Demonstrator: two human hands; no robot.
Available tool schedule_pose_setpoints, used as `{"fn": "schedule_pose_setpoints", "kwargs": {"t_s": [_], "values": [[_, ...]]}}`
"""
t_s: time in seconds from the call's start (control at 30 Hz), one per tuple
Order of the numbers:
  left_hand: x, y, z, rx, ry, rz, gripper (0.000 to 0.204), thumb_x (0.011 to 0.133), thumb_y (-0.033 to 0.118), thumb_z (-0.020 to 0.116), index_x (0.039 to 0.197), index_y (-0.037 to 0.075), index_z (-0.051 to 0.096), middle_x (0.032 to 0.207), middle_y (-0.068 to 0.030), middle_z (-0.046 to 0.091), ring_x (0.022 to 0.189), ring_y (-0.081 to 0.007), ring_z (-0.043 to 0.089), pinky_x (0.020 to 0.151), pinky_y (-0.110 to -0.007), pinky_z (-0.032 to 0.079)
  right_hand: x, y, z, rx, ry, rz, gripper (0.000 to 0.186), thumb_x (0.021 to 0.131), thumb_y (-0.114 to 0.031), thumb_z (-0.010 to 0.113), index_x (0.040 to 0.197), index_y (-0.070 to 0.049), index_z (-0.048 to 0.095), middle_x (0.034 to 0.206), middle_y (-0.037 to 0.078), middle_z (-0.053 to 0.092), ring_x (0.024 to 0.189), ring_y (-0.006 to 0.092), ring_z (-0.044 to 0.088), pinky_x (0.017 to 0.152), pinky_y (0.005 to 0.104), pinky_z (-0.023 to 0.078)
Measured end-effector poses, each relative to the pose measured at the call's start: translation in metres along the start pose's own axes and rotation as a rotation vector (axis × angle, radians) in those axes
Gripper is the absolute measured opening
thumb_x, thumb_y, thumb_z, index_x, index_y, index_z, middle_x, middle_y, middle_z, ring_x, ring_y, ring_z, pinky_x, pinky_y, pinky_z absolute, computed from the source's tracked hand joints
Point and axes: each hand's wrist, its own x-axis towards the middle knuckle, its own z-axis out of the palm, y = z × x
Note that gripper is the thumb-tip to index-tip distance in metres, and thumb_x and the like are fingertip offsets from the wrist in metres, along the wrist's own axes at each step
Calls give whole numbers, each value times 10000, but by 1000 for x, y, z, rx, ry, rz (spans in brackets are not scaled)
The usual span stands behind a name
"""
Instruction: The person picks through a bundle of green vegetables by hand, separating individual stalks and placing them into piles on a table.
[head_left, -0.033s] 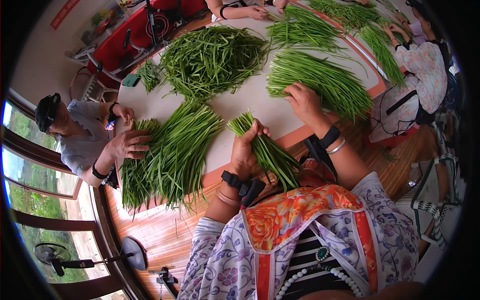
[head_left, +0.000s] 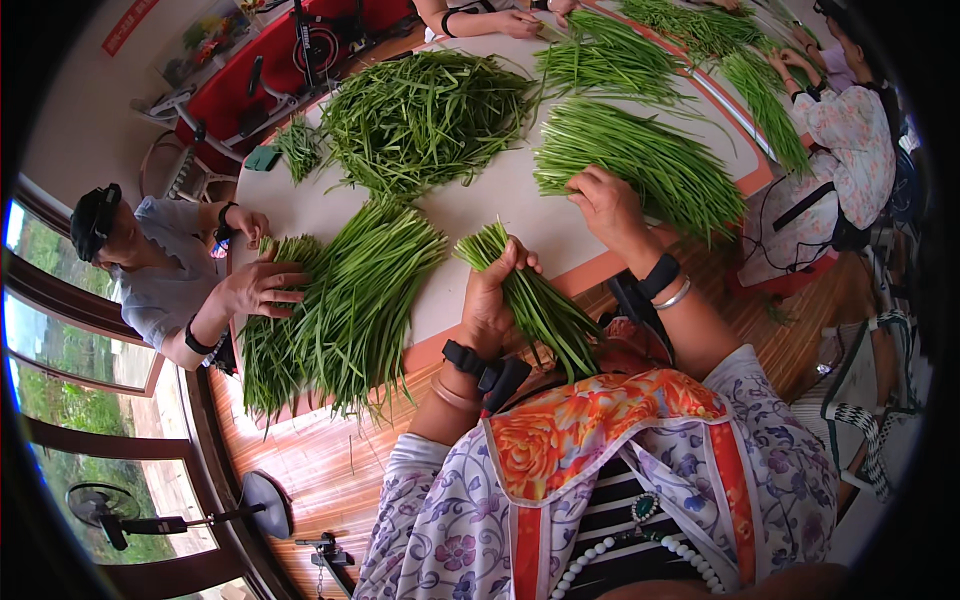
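Observation:
A bundle of long green stalks with pale cut ends (head_left: 540, 305) is gripped in my left hand (head_left: 490, 295), thumb across it, over the table's near edge. Up and to the right, my right hand (head_left: 605, 200) has its fingers curled at the near left side of a thick pile of similar stalks (head_left: 640, 160); what its fingertips hold is too small to make out. Further left on the pale table (head_left: 470, 200) lies another broad pile of stalks (head_left: 365, 280), and beyond it a big loose heap of green leaves (head_left: 420, 120).
A co-worker (head_left: 150, 260) at the left handles stalks. Other people work at the top (head_left: 470, 25) and right (head_left: 840, 150), among more green piles (head_left: 605, 60). A small dark-green object (head_left: 262, 158) lies at the table's far left. A standing fan (head_left: 100, 508) is at lower left.

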Motion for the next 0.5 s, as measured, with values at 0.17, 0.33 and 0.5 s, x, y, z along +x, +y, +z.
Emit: {"fn": "schedule_pose_setpoints", "kwargs": {"t_s": [0.17, 0.33, 0.5], "values": [[-1, 2, 8, 35, 66, 36, 168, 950, 197, 622, 978, 45, 556, 838, -72, 557, 837, -222, 571, 798, -345, 505, -11, -45, 5, 114, -5, -93, 120, 779, -54, 704, 858, -69, 616, 836, 64, 619, 815, 291, 624, 657, 383, 511], [-4, 1, 6, 57, 114, 86, 198, 948, 178, 623, 1031, 3, 580, 866, -87, 604, 812, -222, 605, 766, -344, 529, -16, -75, 8, 229, -18, -90, 138, 769, -20, 677, 875, -68, 602, 807, 65, 614, 812, 292, 614, 666, 390, 511], [-1, 0, 8, -2, 194, 35, 137, 922, 75, 639, 1031, -3, 609, 836, -56, 637, 756, -155, 618, 705, -290, 540, -20, -80, 7, 550, -95, 86, 226, 804, 41, 649, 1017, -21, 608, 794, 75, 656, 643, 199, 657, 583, 303, 530]]}}
